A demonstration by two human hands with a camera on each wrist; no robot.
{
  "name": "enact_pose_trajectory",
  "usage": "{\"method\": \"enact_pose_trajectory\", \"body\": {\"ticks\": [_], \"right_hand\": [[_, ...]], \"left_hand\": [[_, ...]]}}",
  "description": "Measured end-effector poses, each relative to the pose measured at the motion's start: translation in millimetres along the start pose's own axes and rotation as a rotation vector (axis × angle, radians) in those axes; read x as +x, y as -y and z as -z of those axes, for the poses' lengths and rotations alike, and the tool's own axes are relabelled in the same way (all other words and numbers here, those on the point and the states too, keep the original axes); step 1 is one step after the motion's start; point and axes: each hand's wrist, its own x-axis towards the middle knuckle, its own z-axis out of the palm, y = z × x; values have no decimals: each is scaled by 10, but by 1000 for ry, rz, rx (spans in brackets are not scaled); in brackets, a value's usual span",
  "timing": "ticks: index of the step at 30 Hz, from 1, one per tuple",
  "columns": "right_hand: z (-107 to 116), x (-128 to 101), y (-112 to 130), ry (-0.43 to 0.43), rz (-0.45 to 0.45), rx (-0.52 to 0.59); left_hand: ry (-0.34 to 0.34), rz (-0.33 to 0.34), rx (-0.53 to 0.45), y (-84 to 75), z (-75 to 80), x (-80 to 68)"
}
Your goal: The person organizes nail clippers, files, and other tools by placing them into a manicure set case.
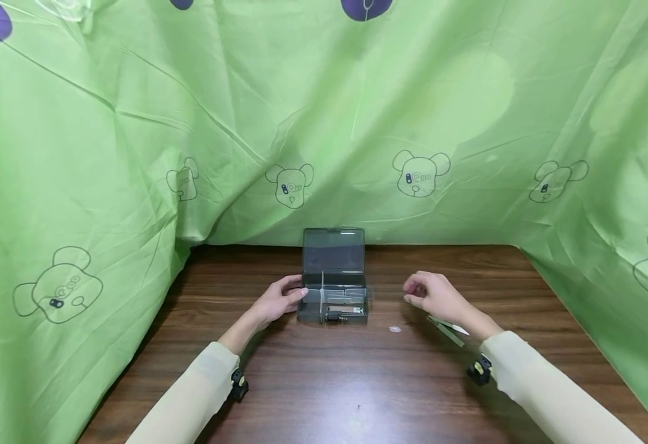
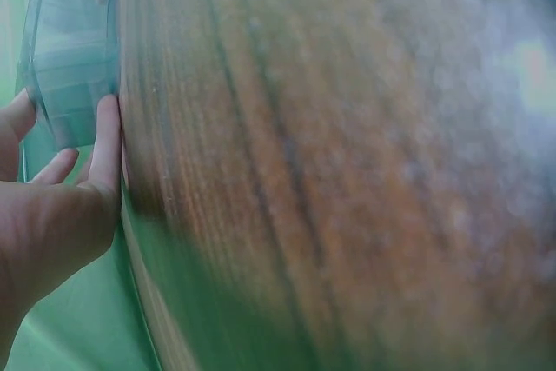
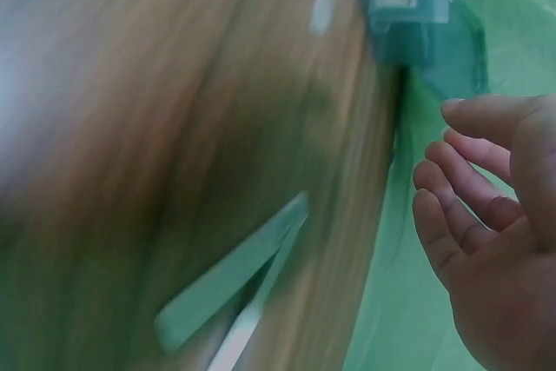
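The see-through grey box (image 1: pixel 305 316) stands at 12 o'clock on the tabletop (image 1: pixel 324 382), its lid (image 1: pixel 333 251) raised at the far side. The left hand (image 1: pixel 273 304) grips its 9 o'clock wall; a light, low hold should stop skidding. The right hand (image 1: pixel 437 297), at 3 o'clock, has loosely bent fingers and looks empty. A 2-fingertip pinch would suit the small clear piece (image 1: pixel 394 329) towards 4 o'clock; 2 slim green strips (image 1: pixel 450 335) lie farther out.

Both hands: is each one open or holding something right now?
Left hand: holding the box by its side.
Right hand: open, fingers loosely curled, nothing held.
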Motion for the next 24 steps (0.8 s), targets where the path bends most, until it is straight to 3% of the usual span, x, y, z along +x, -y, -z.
{"method": "enact_pose_trajectory", "body": {"ticks": [15,24], "right_hand": [[248,-742,-542,-14,-52,-89],[228,-922,-623,-21,-39,-91]], "left_hand": [[12,1,-24,-11,-27,-5],[3,4,-20,-9,-2,-3]]}}
